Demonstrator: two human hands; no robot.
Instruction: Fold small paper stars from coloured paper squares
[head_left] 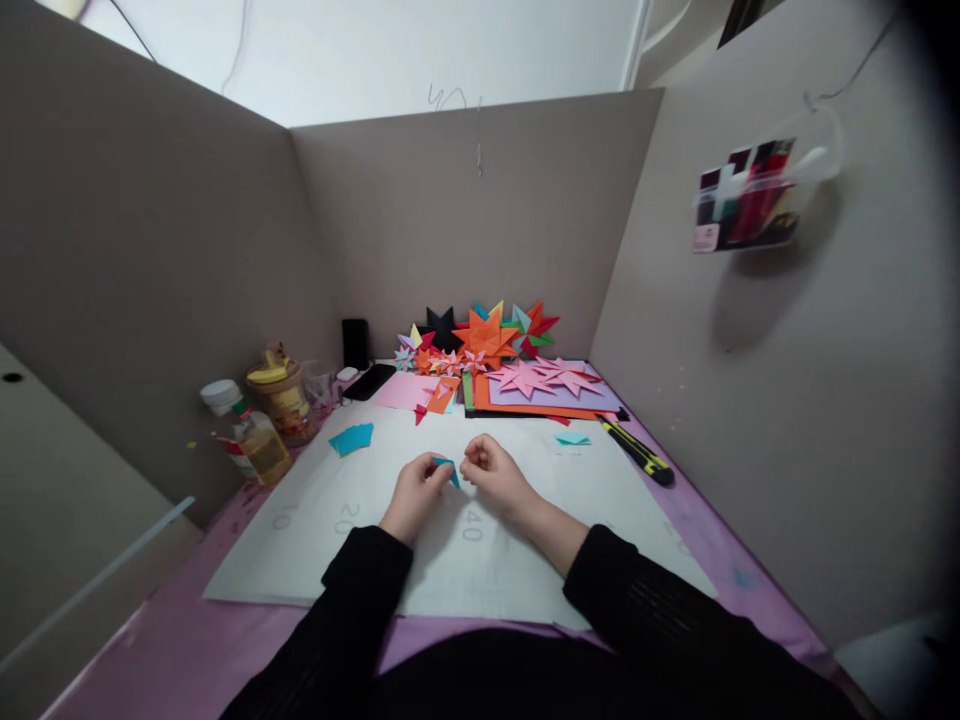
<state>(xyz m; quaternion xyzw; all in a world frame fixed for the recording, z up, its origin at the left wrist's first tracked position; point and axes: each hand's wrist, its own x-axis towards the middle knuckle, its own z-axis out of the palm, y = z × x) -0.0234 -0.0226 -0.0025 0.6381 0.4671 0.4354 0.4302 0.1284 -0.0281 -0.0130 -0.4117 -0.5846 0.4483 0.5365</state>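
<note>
My left hand pinches a small folded blue paper between thumb and fingers, above the white mat. Close by on the right, my right hand has its fingers curled, thumb near the index finger, a little apart from the blue paper; whether anything tiny is between the fingertips is too small to tell. Several blue paper pieces lie in a fanned pile to the left. A folded light-teal paper rests on the mat to the right.
Folded paper stars stand along the back, with pink stars on stacked coloured sheets. A yellow-black cutter lies at the right edge. At left are a glue bottle, a jar and a black phone.
</note>
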